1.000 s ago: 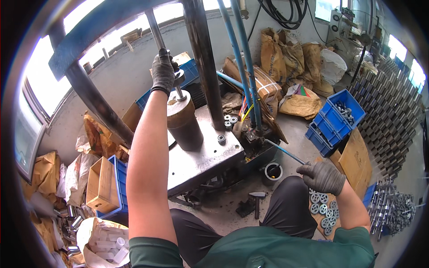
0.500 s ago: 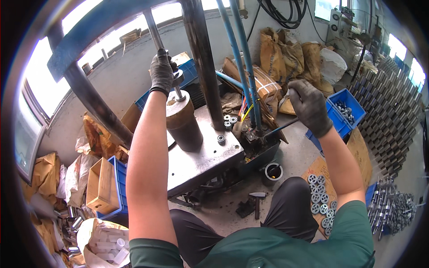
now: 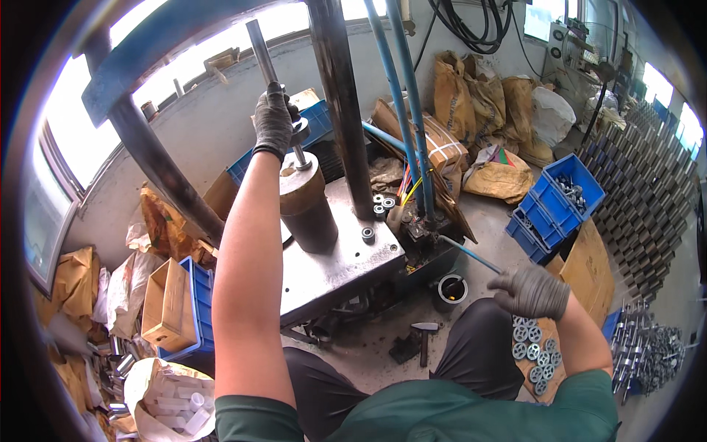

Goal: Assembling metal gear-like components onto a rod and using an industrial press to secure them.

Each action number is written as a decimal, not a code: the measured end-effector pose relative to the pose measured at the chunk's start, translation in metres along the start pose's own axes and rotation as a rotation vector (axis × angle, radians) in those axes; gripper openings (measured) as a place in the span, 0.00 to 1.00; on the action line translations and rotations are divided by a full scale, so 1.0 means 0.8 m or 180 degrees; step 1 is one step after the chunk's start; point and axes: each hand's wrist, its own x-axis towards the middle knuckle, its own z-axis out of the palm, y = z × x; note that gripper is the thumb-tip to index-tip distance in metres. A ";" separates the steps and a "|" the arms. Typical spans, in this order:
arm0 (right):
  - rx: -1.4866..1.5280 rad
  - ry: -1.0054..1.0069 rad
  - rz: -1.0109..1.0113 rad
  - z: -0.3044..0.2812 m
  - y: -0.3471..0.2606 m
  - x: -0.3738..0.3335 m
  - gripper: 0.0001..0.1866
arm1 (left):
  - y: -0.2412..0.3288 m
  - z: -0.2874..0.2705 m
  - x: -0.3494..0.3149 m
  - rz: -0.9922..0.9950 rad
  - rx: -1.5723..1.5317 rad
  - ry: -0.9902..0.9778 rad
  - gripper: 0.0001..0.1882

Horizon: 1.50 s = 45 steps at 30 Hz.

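Observation:
My left hand [image 3: 272, 127], in a dark work glove, is wrapped round an upright steel rod [image 3: 262, 55] at the press. A ring-shaped metal part [image 3: 300, 132] is right beside its fingers. Below it, a narrower pin meets the top of a thick dark cylinder [image 3: 309, 214] on the press's steel table [image 3: 335, 254]. My right hand [image 3: 534, 290], gloved as well, is closed on the end of a thin blue lever [image 3: 471, 255] that runs down to the right from the machine's side. Its fingertips are partly hidden.
Small bearings [image 3: 368, 234] sit on the steel table. A hammer [image 3: 424, 342] and a round pot [image 3: 451, 289] are on the floor. Spoked wheels [image 3: 534, 352] lie on cardboard at right, near blue crates [image 3: 563, 193]. The press's dark column [image 3: 340, 103] stands beside my left hand.
My right hand has come down, and the lever's outer end has swung from pointing upward to pointing downward. My left hand stays on the rod; the whole view has shifted slightly.

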 end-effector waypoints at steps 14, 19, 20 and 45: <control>0.0412 -0.0080 0.0252 0.023 -0.008 -0.023 0.19 | -0.003 0.001 -0.005 0.0052 0.0004 0.0034 0.27; 0.0220 -0.0615 0.0471 0.018 -0.009 -0.025 0.20 | 0.001 0.003 -0.009 -0.0013 0.0010 0.0078 0.27; 0.0216 -0.0618 0.0468 0.017 -0.008 -0.025 0.20 | 0.000 0.002 -0.008 -0.0004 0.0015 0.0055 0.27; 0.0404 -0.0606 0.0359 0.012 -0.003 -0.019 0.21 | -0.018 -0.003 0.010 0.0377 0.0139 -0.0005 0.28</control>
